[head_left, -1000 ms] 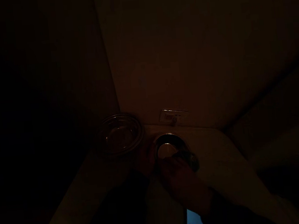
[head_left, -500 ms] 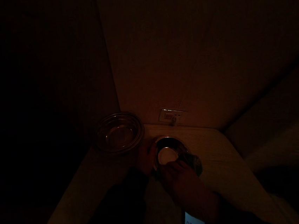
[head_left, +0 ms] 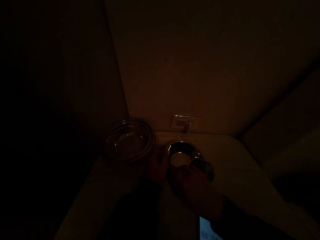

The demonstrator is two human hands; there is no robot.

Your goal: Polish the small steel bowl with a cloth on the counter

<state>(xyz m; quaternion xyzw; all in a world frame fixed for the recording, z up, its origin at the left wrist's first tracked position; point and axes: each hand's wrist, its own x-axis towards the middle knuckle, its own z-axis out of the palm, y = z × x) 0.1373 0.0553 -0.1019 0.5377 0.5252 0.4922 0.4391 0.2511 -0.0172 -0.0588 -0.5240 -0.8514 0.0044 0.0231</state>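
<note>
In the dim head view a shiny metal bowl (head_left: 183,147) rests on the table in front of me. My left hand (head_left: 157,165) grips its left rim, fingers curled against the edge. Over the near side of the bowl lies my right hand (head_left: 194,184), closed on a dark green cloth (head_left: 205,168) that sticks out to the right of the fingers. The cloth touches the bowl's near right rim. Darkness hides most of the finger detail.
Larger metal bowls (head_left: 129,158), apparently nested, stand at the back left of the table (head_left: 222,148). A wall socket (head_left: 185,122) with a plug sits just behind the bowl. A lit phone (head_left: 212,237) showing a timer lies near me, partly under my right forearm.
My right hand has shifted slightly up and away from me over the bowl with the cloth. The bowl appears a little higher and further right. The picture is darker.
</note>
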